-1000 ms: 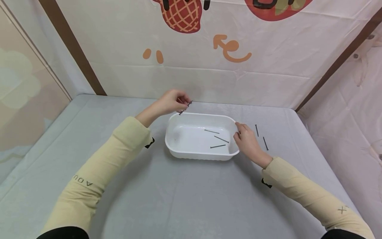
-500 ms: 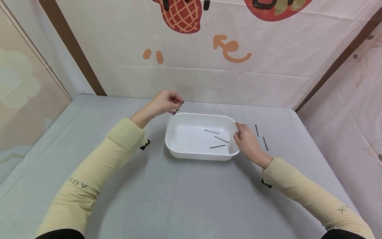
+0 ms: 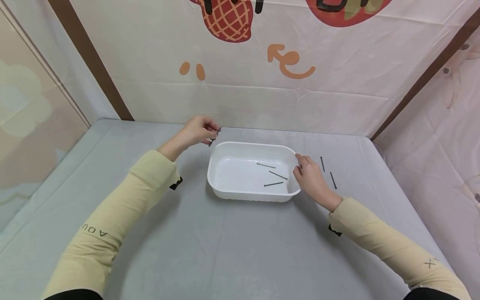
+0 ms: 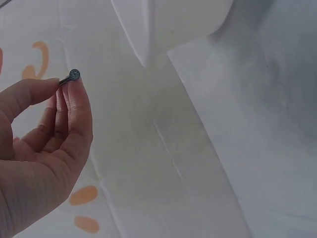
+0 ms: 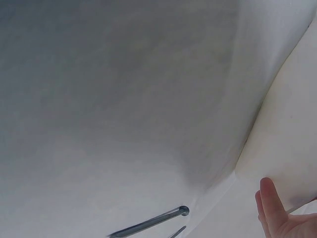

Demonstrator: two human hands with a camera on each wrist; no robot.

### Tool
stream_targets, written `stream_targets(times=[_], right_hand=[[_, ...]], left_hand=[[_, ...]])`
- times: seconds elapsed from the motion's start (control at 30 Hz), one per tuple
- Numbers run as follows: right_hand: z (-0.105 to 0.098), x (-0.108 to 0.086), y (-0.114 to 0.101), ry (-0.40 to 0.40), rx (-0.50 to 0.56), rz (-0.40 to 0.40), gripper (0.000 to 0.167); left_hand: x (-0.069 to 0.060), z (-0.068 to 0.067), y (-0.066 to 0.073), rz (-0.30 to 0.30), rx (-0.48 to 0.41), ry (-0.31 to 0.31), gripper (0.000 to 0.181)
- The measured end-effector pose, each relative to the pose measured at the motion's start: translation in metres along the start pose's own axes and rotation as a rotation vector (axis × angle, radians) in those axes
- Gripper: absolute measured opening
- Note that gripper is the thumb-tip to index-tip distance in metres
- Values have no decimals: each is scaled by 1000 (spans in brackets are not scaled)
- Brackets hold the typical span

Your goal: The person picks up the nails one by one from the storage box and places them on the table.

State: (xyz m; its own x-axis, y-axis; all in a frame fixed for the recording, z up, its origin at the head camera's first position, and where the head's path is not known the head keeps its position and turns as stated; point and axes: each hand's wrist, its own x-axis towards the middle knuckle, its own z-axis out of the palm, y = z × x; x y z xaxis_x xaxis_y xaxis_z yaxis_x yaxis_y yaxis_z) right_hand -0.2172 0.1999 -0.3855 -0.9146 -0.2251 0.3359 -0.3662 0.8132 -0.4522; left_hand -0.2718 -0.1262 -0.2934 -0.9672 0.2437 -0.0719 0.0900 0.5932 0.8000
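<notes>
My left hand pinches a dark nail between thumb and fingertips, just off the far left corner of a white plastic tub. In the left wrist view the nail's round head points outward. My right hand holds the tub's right rim, its fingers against the outer wall. Three nails lie on the tub floor, among them a slanted nail. Right of the tub, two more lie on the table: a farther nail and a nearer nail.
A grey cloth covers the table. Behind it stands a pale printed fabric wall, close to the left hand. Other fabric panels rise on the left and right sides.
My left hand, with the nail, has moved left and slightly down, from above the tub's far rim to beside its far left corner. The right hand and tub stay put.
</notes>
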Motion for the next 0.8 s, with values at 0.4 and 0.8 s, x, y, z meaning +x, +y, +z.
stream_targets(times=[0.4, 0.8], right_hand=[[-1, 0, 0, 0, -2, -4, 40], [-1, 1, -1, 12, -8, -9, 40]], left_hand=[[2, -8, -22, -35, -3, 10, 24], [4, -12, -37, -74, 10, 10, 25]])
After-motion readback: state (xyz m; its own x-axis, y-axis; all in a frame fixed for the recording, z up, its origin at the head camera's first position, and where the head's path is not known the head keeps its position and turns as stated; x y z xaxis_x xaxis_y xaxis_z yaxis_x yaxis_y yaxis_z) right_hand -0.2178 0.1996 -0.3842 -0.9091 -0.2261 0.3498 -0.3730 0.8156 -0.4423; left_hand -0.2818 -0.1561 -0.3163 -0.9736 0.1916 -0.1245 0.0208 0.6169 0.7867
